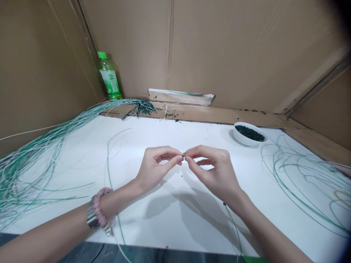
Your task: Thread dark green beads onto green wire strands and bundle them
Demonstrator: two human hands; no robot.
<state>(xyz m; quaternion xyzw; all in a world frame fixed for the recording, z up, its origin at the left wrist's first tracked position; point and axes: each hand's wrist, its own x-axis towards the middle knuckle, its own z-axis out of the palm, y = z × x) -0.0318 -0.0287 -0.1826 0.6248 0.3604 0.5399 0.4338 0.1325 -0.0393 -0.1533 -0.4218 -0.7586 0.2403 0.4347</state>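
My left hand (159, 164) and my right hand (212, 166) meet fingertip to fingertip above the middle of the white table (131, 219). Both pinch a tiny dark piece (183, 156) between thumb and index finger; its shape is too small to make out. A thin green strand (109, 164) lies on the table and passes under my left forearm. Another green strand (234, 228) with a dark end hangs by my right wrist. A pink beaded bracelet and a metal band circle my left wrist.
A white bowl (236, 137) of small dark pieces stands at the back right. Long green and white strands (33, 157) spread on the left, with dark-tipped ends (145, 107) at the back. More strands (282, 175) loop on the right. A green bottle (110, 80) stands by the cardboard wall (219, 47).
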